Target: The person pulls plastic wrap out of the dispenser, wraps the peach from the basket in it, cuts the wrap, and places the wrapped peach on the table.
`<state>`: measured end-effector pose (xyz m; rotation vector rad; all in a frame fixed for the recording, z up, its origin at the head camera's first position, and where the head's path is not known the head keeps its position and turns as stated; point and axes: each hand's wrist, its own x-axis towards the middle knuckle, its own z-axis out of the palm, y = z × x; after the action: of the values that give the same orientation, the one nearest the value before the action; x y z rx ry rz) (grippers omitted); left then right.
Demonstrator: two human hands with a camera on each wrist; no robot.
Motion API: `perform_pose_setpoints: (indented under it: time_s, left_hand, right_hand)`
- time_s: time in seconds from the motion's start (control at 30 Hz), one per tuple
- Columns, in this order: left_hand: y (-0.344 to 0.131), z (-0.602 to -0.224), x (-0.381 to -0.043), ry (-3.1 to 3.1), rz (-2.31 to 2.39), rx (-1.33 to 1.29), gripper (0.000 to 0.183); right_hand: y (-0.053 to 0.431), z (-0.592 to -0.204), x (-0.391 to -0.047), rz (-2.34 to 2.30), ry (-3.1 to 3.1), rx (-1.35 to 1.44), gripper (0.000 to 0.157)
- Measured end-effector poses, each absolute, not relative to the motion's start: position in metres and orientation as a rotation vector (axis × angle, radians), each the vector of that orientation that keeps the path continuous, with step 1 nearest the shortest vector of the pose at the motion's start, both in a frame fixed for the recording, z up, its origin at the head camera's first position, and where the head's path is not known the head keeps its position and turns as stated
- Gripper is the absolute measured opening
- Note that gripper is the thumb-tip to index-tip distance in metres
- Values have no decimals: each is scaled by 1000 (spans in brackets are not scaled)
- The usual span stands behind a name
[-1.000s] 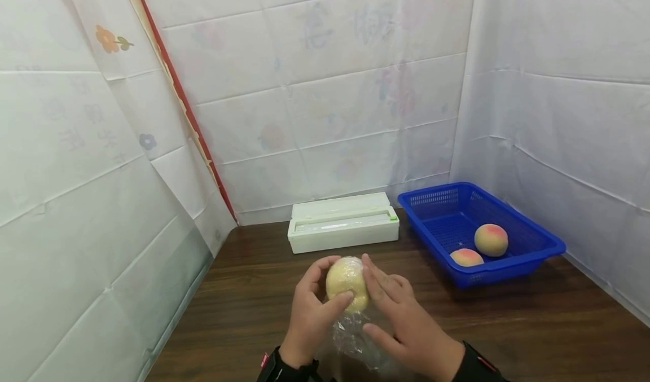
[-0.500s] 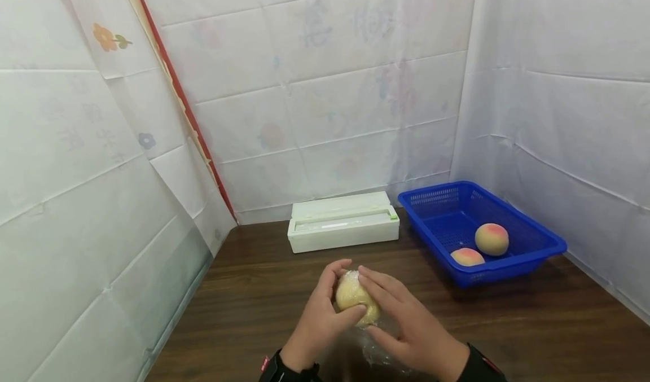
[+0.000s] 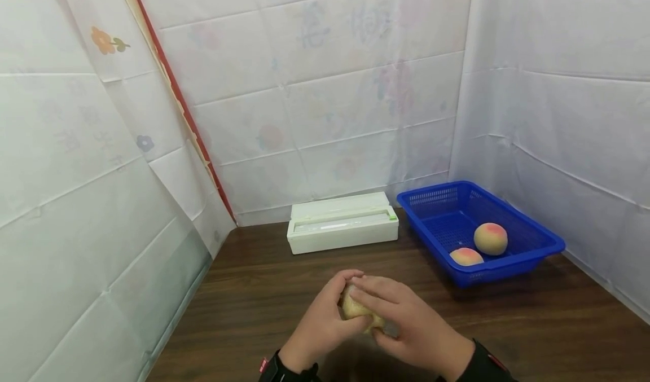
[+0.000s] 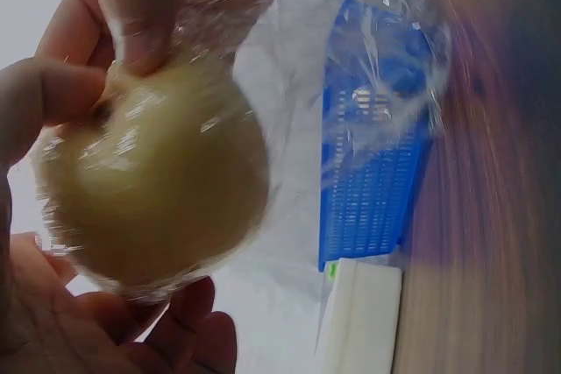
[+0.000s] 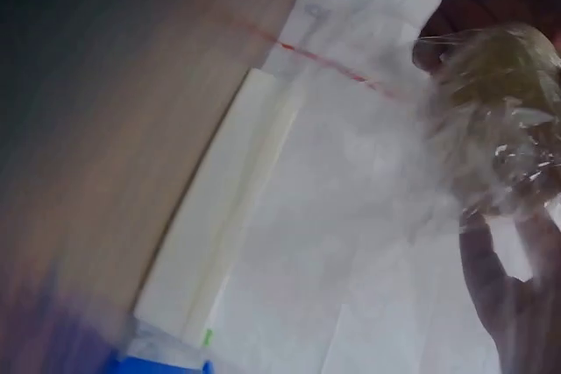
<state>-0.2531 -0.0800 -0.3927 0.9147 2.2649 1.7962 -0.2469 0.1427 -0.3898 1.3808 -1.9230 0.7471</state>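
Note:
A pale yellow peach [image 3: 354, 307], wrapped in clear cling film, is held between both hands above the table's front part. The left hand [image 3: 323, 321] grips its left side, with the thumb across the near face. From the right, the right hand [image 3: 413, 324] lays its fingers over the top of the peach, its thumb at the lower side. In the left wrist view the peach [image 4: 175, 172] shows its dimple, with fingertips pressing the film there. Loose cling film [image 4: 377, 67] trails off it. The fingers hide much of the peach in the head view.
A white cling film box [image 3: 342, 235] with its lid up lies at the back of the brown wooden table [image 3: 244, 308]. Right of it stands a blue plastic basket [image 3: 437, 218] with two peaches [image 3: 491, 239] in it. White sheeting [image 3: 330, 105] hangs round the table.
Both hands have moved slightly down and right with the peach. The right hand has closed further over it, and the film tail that hung below has gone from sight in the head view.

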Motion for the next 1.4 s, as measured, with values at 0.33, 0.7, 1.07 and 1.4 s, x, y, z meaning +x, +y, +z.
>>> perform_pose_setpoints:
  time_s: [0.33, 0.7, 1.07, 1.4]
  left_hand:
    - [-84, -395, -252, 2256, 1686, 748, 87]
    - [-86, -393, -255, 2570, 1701, 914, 49]
    - [-85, -393, -254, 2470, 1829, 792, 51]
    - [-83, -397, -252, 2400, 1849, 764, 48]
  right_hand:
    - [144, -358, -247, 366, -2057, 1549, 77]
    - [170, -328, -244, 442, -2104, 1424, 66]
    - [176, -323, -246, 403, -2084, 1368, 65]
    - [175, -333, -246, 330, -2122, 1269, 73]
